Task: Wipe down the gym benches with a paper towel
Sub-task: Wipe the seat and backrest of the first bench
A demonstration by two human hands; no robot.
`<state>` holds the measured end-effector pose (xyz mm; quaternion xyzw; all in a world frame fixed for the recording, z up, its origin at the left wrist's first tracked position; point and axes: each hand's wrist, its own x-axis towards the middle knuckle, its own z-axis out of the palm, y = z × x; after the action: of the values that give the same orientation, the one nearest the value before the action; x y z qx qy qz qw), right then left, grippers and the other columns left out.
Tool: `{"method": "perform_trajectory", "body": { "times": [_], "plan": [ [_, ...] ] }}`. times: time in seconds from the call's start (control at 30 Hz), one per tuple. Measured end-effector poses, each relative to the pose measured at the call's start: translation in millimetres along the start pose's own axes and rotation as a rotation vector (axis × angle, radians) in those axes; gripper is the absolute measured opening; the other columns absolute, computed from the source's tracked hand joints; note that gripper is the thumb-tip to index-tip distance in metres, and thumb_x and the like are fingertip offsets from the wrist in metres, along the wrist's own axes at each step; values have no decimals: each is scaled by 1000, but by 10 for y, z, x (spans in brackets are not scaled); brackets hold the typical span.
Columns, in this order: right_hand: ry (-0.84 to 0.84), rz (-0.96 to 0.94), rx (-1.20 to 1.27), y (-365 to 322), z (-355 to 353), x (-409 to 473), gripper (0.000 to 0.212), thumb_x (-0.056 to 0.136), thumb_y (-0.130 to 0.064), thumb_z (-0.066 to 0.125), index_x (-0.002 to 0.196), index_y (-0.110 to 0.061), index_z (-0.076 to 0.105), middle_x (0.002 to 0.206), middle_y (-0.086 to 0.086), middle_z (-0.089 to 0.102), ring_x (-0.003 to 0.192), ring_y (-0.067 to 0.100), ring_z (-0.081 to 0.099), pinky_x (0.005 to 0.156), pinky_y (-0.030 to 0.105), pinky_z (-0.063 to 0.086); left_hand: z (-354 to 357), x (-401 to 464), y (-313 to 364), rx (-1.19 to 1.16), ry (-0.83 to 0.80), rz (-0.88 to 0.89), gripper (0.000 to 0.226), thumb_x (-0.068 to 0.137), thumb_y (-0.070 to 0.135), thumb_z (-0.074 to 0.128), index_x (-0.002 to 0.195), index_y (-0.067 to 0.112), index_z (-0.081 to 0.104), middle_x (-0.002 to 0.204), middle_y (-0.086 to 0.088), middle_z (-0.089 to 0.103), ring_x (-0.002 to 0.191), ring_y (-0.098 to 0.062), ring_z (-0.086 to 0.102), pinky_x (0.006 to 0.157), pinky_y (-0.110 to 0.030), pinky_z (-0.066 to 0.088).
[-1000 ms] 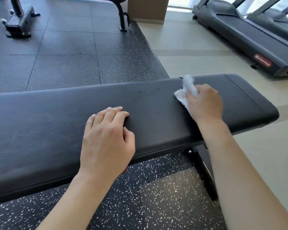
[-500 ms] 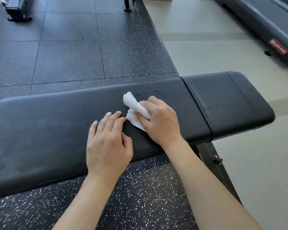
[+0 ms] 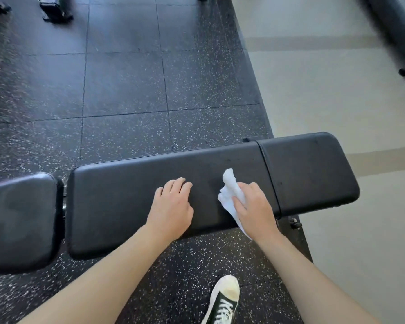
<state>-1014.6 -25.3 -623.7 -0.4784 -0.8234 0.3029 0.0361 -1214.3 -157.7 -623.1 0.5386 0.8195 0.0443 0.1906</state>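
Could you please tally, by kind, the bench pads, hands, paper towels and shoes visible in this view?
Bench pads: 3, namely left pad, middle pad and right pad
Hands: 2, left hand and right hand
Paper towels: 1, paper towel
Shoes: 1, shoe
Total: 7

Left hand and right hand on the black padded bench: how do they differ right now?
The left hand lies flat on the black padded bench with fingers straight and holds nothing; the right hand grips a crumpled white paper towel. The left hand sits near the middle of the long pad; the right hand sits close to the seam by the short end pad. Both rest on the bench top, palms down.
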Motion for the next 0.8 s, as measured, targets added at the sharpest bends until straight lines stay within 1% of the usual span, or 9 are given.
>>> {"method": "perform_trajectory", "body": {
  "times": [0.1, 0.17, 0.27, 0.33, 0.43, 0.57, 0.67, 0.77, 0.8],
  "plan": [
    [58, 2, 45, 145, -90, 200, 37, 96, -42, 44, 123, -23, 61, 112, -2, 56, 99, 22, 56, 76, 30, 39, -64, 393, -149, 67, 56, -48, 57, 99, 28, 51, 155, 17, 43, 164, -6, 38, 152, -30, 33, 121, -52, 31],
    [135, -2, 83, 304, -132, 363, 31, 95, -36, 45, 120, -26, 61, 102, -9, 49, 92, 18, 54, 71, 31, 37, -14, 677, -205, 69, 103, -151, 60, 100, 31, 51, 157, 14, 40, 167, -8, 34, 155, -31, 28, 123, -54, 25],
    [236, 29, 147, 604, -152, 572, 28, 100, -25, 54, 127, -32, 58, 104, -11, 47, 90, 12, 52, 72, 33, 40, 205, 905, -178, 23, 214, -281, 61, 99, 33, 47, 157, 13, 42, 164, -9, 39, 155, -31, 29, 127, -55, 17],
    [285, 42, 154, 759, -148, 707, 30, 100, -30, 51, 129, -32, 56, 107, -11, 46, 91, 13, 53, 73, 33, 41, 347, 946, -182, 7, 305, -299, 63, 94, 35, 45, 153, 14, 47, 160, -8, 45, 153, -30, 33, 128, -55, 17],
    [335, 56, 151, 809, -108, 954, 34, 98, -31, 49, 130, -26, 57, 108, -9, 46, 91, 16, 53, 71, 32, 40, 445, 984, -227, 11, 347, -287, 64, 91, 36, 44, 151, 14, 49, 158, -7, 48, 152, -31, 35, 128, -55, 18],
    [366, 33, 46, 503, 62, 1245, 33, 93, -28, 49, 120, -15, 63, 100, -2, 46, 86, 24, 50, 62, 33, 38, 466, 1019, -209, 13, 367, -286, 65, 89, 34, 45, 150, 13, 49, 156, -9, 48, 151, -33, 36, 127, -56, 19],
    [329, 5, -29, 76, 304, 1351, 31, 91, -31, 54, 114, -13, 65, 97, 2, 49, 83, 25, 49, 60, 38, 46, 478, 1031, -228, 30, 360, -283, 65, 89, 34, 44, 150, 12, 49, 156, -10, 48, 150, -34, 37, 127, -58, 20],
    [284, -156, -154, -441, 620, 1387, 33, 95, -45, 57, 103, -14, 67, 93, 6, 57, 80, 26, 54, 65, 39, 49, 497, 1036, -254, 47, 346, -282, 66, 88, 34, 43, 149, 10, 49, 157, -11, 47, 151, -35, 37, 126, -59, 20],
    [251, -226, -170, -595, 715, 1376, 32, 93, -44, 61, 102, -14, 67, 93, 5, 58, 80, 25, 55, 64, 38, 49, 502, 1037, -256, 45, 345, -286, 65, 89, 35, 43, 148, 9, 50, 156, -12, 48, 151, -36, 37, 126, -60, 20]
  ]
}}
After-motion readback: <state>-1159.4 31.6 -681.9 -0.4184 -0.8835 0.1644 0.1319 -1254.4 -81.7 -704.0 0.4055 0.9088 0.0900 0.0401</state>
